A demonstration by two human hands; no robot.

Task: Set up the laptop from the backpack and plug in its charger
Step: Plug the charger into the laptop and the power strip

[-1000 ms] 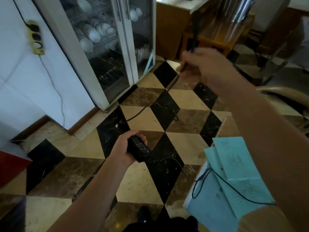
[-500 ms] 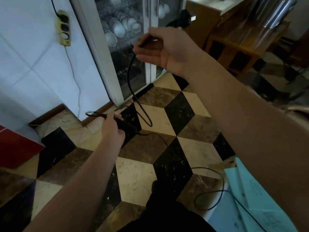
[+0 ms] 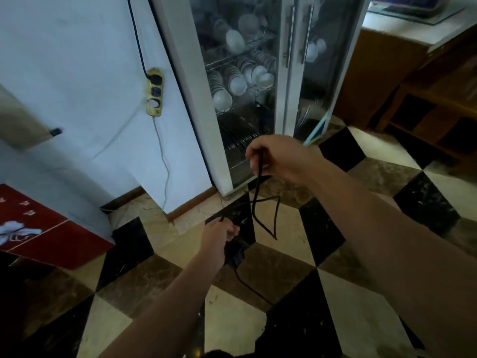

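Observation:
My left hand point(image 3: 219, 235) grips the black charger brick point(image 3: 236, 250) low over the floor, with a thin cable trailing down from it toward me. My right hand point(image 3: 278, 157) is closed on the black charger cord point(image 3: 259, 202), which hangs below it in a crossed loop. A yellow power strip point(image 3: 154, 92) hangs on the white wall up and to the left of both hands, with one black plug in its top socket. No laptop or backpack is in view.
A glass-door cabinet point(image 3: 258, 81) full of white bowls stands right of the power strip. A red box point(image 3: 41, 228) sits at the left. Wooden furniture point(image 3: 418, 99) fills the upper right. The floor is a black, brown and cream diamond tile.
The view has turned left and closer to the wall, so the power strip is nearer the centre. My right hand has dropped lower with the cord. The blue papers have left the view.

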